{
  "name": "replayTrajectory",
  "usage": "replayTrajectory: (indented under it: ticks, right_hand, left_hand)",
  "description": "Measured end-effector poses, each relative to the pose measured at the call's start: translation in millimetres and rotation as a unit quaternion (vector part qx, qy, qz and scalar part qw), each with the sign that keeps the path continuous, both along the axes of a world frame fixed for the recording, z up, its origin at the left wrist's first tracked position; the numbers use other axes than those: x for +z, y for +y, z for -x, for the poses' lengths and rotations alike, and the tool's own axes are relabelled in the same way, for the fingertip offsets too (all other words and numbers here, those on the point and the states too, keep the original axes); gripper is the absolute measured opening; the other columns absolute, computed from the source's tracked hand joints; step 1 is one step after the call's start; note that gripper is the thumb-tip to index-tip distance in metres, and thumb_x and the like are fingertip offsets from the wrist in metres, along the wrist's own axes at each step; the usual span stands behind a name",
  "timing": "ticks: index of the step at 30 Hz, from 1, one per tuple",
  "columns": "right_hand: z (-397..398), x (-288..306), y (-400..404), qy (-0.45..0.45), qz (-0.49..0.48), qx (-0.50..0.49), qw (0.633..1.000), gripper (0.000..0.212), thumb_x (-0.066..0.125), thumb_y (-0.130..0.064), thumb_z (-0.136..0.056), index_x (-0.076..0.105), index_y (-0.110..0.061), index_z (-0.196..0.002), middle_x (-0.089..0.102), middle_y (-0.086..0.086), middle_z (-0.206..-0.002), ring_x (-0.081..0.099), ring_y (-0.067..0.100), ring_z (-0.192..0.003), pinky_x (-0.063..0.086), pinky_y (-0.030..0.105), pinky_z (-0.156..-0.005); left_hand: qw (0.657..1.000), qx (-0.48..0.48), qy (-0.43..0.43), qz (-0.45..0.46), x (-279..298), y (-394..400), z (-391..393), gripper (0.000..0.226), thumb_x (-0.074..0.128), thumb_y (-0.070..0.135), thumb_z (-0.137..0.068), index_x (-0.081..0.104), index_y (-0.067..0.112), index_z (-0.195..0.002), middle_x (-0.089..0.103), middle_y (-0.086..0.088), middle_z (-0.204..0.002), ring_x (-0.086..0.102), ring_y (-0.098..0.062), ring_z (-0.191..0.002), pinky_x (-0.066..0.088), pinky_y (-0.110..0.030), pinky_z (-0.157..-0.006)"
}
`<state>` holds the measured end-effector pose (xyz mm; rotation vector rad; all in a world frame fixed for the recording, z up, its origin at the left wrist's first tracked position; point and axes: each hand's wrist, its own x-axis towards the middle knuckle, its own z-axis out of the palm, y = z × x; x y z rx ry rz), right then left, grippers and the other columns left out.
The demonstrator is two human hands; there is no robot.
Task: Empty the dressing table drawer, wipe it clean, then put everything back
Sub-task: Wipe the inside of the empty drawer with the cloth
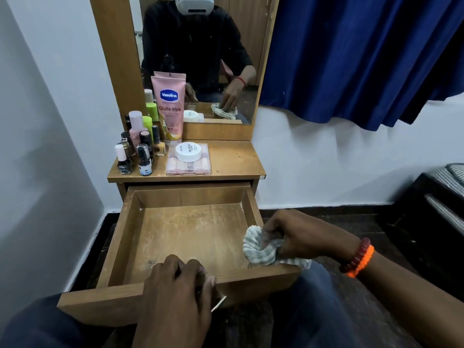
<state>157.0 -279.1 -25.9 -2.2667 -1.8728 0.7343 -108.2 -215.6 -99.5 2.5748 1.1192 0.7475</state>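
The wooden drawer [125, 237] is pulled out and holds nothing; its floor looks scuffed and dusty. My left hand [178, 295] grips the drawer's front panel near the middle. My right hand [298, 237] clutches a bunched grey-and-white striped cloth [261, 249] at the drawer's near right corner, over the front edge. On the tabletop stand a pink Vaseline tube [169, 106], several nail polish bottles [138, 151], and a clear case [188, 167] with a white round jar [188, 151] on top of it.
The mirror [200, 59] behind the tabletop [236, 159] reflects a person in black. A blue curtain [364, 59] hangs at the right. Dark furniture [437, 209] stands at the far right. A white wall closes in on the left. My knees sit below the drawer.
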Motion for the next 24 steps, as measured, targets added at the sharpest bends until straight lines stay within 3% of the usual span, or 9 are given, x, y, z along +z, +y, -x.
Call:
replayTrajectory:
  ticks: [3,6,9,13,16,20,24]
  right_hand:
    - [-1,-6,12,-0.037,-0.042,-0.001,0.998,0.031,0.075,-0.003,-0.079,0.075,-0.026,-0.1,0.071,-0.009,-0.1,0.067,0.008,-0.091,0.058,0.028,-0.076]
    - [-12,-10,18,-0.05,-0.101,-0.014,0.994,0.028,0.068,-0.001,-0.081,0.065,-0.026,-0.094,0.065,-0.009,-0.096,0.061,0.008,-0.084,0.048,0.017,-0.067]
    - [-17,-12,10,-0.021,-0.04,0.006,0.999,0.031,0.068,-0.002,-0.082,0.057,-0.031,-0.084,0.063,-0.009,-0.087,0.057,0.005,-0.074,0.043,0.017,-0.06]
    - [-17,-15,-5,0.029,0.009,0.037,0.999,0.027,0.072,-0.003,-0.077,0.063,-0.026,-0.089,0.065,-0.011,-0.085,0.059,0.002,-0.073,0.046,0.02,-0.06]
    - [-19,-16,1,-0.001,-0.037,0.048,0.998,0.027,0.076,-0.009,-0.077,0.06,-0.029,-0.085,0.064,-0.011,-0.084,0.061,0.005,-0.075,0.049,0.028,-0.063]
    - [-19,-20,16,-0.029,-0.137,-0.014,0.99,0.04,0.072,-0.005,-0.081,0.047,-0.035,-0.079,0.057,-0.013,-0.083,0.052,0.002,-0.072,0.038,0.018,-0.06]
    - [-20,-15,16,-0.016,0.007,0.033,0.999,0.024,0.078,-0.014,-0.082,0.061,-0.03,-0.087,0.063,-0.01,-0.088,0.056,0.004,-0.075,0.043,0.02,-0.063]
  left_hand:
    - [1.0,-0.006,-0.007,-0.002,1,1,1,0.027,0.047,0.055,-0.08,0.063,0.034,-0.077,0.045,0.009,-0.074,0.052,-0.018,-0.068,0.05,-0.037,-0.055]
    - [1.0,-0.009,-0.01,0.0,1,0,1,0.026,0.047,0.054,-0.08,0.063,0.034,-0.077,0.043,0.01,-0.074,0.051,-0.017,-0.068,0.05,-0.037,-0.055]
    - [1.0,-0.009,-0.013,0.004,0,1,1,0.025,0.047,0.055,-0.08,0.062,0.034,-0.077,0.043,0.01,-0.074,0.051,-0.018,-0.067,0.05,-0.038,-0.053]
    - [1.0,-0.004,-0.01,0.001,-1,2,1,0.024,0.047,0.054,-0.079,0.061,0.035,-0.076,0.041,0.01,-0.073,0.051,-0.018,-0.066,0.049,-0.038,-0.053]
    - [1.0,-0.007,-0.017,-0.003,-1,1,-1,0.025,0.047,0.054,-0.08,0.061,0.033,-0.076,0.04,0.009,-0.073,0.05,-0.018,-0.066,0.049,-0.038,-0.053]
    - [1.0,-0.006,-0.018,-0.003,-3,2,-1,0.026,0.047,0.055,-0.08,0.062,0.034,-0.077,0.041,0.01,-0.073,0.05,-0.018,-0.067,0.049,-0.038,-0.054]
    - [1.0,-0.011,-0.016,-0.015,-3,4,-1,0.026,0.047,0.055,-0.079,0.062,0.034,-0.075,0.042,0.009,-0.072,0.051,-0.018,-0.064,0.049,-0.036,-0.051]
